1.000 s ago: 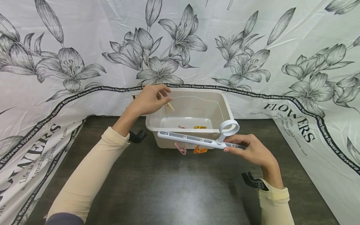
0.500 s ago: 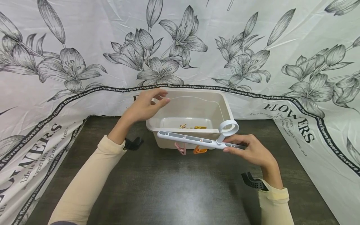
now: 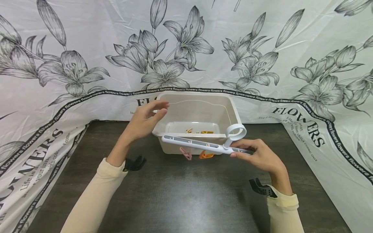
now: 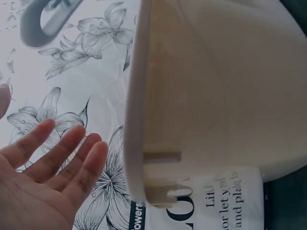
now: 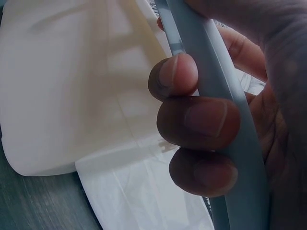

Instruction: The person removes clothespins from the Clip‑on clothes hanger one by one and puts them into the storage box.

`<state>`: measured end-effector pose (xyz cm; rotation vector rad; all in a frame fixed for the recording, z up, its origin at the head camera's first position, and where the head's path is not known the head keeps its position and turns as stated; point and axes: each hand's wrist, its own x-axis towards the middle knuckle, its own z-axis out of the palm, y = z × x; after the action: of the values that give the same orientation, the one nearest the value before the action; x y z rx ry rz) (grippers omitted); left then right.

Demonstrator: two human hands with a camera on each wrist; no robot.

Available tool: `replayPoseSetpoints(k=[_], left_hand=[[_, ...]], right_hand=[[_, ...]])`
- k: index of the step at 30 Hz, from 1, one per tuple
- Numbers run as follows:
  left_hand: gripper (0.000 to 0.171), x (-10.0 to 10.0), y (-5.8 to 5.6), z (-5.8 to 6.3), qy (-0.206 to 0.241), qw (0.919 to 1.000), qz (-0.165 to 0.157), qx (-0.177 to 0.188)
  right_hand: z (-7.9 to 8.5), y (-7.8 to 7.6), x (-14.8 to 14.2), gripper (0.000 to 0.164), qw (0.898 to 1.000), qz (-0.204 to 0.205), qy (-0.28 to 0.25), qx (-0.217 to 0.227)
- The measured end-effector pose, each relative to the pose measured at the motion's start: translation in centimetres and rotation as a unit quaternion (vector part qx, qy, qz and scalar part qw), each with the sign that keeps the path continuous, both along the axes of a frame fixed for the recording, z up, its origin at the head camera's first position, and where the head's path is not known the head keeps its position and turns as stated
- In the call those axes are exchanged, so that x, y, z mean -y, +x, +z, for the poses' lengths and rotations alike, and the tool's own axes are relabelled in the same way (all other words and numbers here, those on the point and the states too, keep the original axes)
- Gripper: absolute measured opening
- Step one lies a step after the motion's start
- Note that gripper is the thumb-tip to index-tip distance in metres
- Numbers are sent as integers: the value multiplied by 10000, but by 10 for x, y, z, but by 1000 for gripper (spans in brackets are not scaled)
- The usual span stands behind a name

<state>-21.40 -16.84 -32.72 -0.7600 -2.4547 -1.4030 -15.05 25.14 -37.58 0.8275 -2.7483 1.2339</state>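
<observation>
My right hand (image 3: 262, 155) grips one end of a pale blue-grey plastic clip hanger (image 3: 201, 146), a slotted bar with a ring near the grip. A pink clothespin (image 3: 186, 153) and an orange clothespin (image 3: 206, 155) show just below the bar. In the right wrist view, several fingertips (image 5: 199, 122) curl over the bar (image 5: 216, 76). My left hand (image 3: 142, 121) holds nothing; its fingers are spread loosely beside the left rim of a cream plastic bin (image 3: 201, 111). The left wrist view shows the bare palm (image 4: 48, 191). A yellow clothespin (image 3: 207, 132) and a paler one (image 3: 189, 130) lie inside the bin.
The bin stands at the back of a dark wooden table (image 3: 180, 194). Behind and around it hangs a white cloth (image 3: 204, 74) with grey flower prints, coming down along both sides of the table. The hanger overlaps the bin's front rim in the head view.
A pale yellow clothespin left my left hand and dropped into the bin. That hand then moved back, down and left, away from over the bin. My right hand and the hanger stayed nearly still.
</observation>
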Motion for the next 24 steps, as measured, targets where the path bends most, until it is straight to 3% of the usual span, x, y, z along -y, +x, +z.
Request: replayPoseSetpoints(k=[5, 13, 17, 24], left_hand=[[35, 1, 11, -11, 748, 9965, -371, -90], [34, -1, 27, -28, 1674, 9821, -856, -100], [35, -1, 36, -34, 1883, 9764, -1048, -154], [36, -4, 49, -42, 1870, 9765, -1070, 2]], right_hand=[[0, 0, 0, 25, 10000, -4, -31, 10], [1, 1, 1, 26, 9999, 17, -50, -96], [2, 2, 3, 25, 9999, 61, -101, -100], [2, 2, 7, 26, 9997, 108, -180, -148]])
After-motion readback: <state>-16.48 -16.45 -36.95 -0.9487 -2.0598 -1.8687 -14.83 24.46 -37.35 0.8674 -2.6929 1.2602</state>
